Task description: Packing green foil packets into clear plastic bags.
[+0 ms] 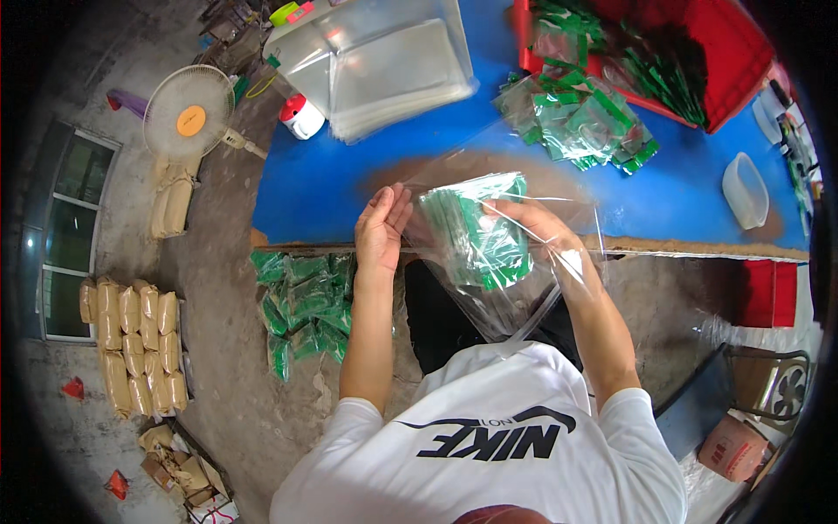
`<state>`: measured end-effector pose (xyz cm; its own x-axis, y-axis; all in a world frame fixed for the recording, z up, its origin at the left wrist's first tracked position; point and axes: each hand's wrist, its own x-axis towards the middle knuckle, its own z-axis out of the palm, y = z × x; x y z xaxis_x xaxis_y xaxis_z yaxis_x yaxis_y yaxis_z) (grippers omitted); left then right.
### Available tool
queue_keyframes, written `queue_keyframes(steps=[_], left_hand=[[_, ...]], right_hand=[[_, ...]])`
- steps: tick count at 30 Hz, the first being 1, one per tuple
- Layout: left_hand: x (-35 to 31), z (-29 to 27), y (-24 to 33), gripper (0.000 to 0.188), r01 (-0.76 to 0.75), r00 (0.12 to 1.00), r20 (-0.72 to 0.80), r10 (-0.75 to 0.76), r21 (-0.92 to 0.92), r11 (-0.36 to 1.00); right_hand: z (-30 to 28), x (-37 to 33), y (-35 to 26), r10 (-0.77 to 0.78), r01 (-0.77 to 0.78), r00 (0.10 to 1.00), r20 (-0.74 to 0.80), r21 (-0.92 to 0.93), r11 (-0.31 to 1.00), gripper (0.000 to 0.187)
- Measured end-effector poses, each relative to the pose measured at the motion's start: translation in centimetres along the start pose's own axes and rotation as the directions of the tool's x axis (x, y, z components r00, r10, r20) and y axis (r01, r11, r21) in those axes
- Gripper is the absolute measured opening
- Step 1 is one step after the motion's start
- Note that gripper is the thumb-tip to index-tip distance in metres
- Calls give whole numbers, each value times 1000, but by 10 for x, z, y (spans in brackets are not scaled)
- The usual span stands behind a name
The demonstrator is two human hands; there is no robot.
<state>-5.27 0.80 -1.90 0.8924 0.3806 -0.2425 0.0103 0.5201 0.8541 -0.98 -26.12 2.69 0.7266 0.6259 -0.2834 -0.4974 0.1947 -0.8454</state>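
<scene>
My right hand [535, 225] grips a thick stack of small green-and-clear plastic packets [471, 231], its thumb lying over the top. Around the stack, and over part of my right hand and forearm, is a large clear plastic bag [506, 319]. It hangs past the table's near edge above my lap. My left hand [385, 223] is beside the bag's left side, palm turned inward and fingers loosely curled with the thumb apart. Whether its fingertips touch the thin film is hard to see. A loose heap of similar packets [585, 122] lies farther off on the blue table [332, 196].
A red bin [733, 61] with more packets stands far right. Clear bags [401, 65] are stacked far left, near a red-and-white container [302, 117]. A clear tub [745, 190] sits at right. Filled green bags [305, 301] lie on the floor by a fan [189, 113].
</scene>
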Motion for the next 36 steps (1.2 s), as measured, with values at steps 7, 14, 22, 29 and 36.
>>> queue_keyframes(steps=[7, 14, 22, 29, 36], left_hand=[[-35, 29, -16, 60, 203, 936, 320, -144, -158, 966], [-43, 23, -38, 75, 285, 912, 332, -242, -87, 955], [-50, 31, -36, 77, 365, 916, 253, -312, -201, 909], [-31, 25, -44, 73, 404, 906, 242, -348, -240, 883], [-36, 26, -37, 71, 439, 894, 199, -402, -207, 874]], right_hand=[[2, -1, -6, 66, -69, 997, -29, -111, 991, 45], [-1, 2, 1, 196, -206, 975, 108, 88, 975, 42], [-20, 27, 22, 42, -67, 997, 58, 523, 849, 53], [-16, 18, 56, 19, -21, 1000, 12, 768, 640, 43], [-12, 13, 81, 82, -22, 996, -25, 848, 529, 39]])
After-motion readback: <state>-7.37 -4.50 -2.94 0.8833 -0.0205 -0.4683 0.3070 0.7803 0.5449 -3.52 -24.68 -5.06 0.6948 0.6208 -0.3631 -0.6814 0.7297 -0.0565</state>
